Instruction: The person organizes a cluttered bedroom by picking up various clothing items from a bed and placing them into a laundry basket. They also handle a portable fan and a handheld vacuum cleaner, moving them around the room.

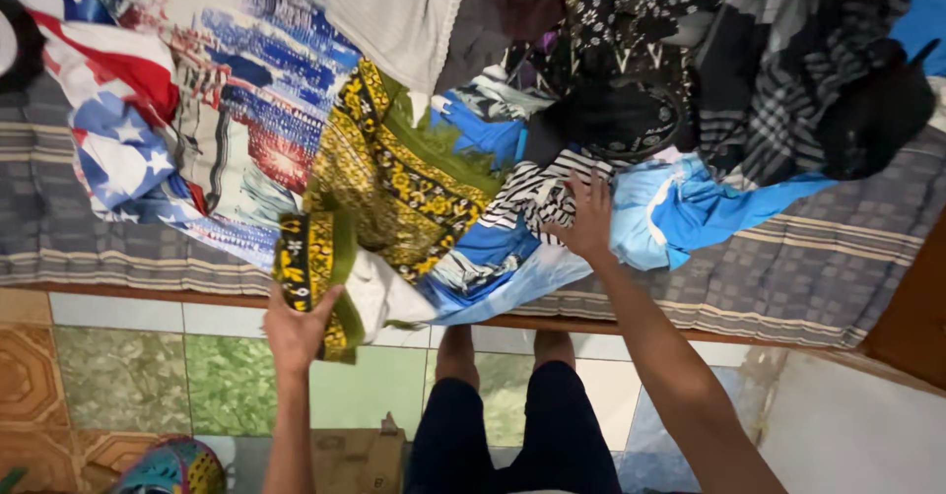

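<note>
Head view: hands point(296, 331) on crumpled yellow-green patterned cloth point(394, 179).

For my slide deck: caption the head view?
Left hand grips yellow-green cloth; right hand rests on striped fabric.

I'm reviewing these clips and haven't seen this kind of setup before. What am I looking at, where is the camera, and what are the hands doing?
There is no machine here: a person wears a camera on the head, looking down past their own legs and feet. Two bare hands reach to a heap of clothes on a grey checked bed cover. The left hand has its grip closed on a yellow and green patterned cloth hanging over the edge. The right hand lies flat, fingers spread, on a black and white striped cloth beside a blue garment. Below is a tiled floor.
</note>
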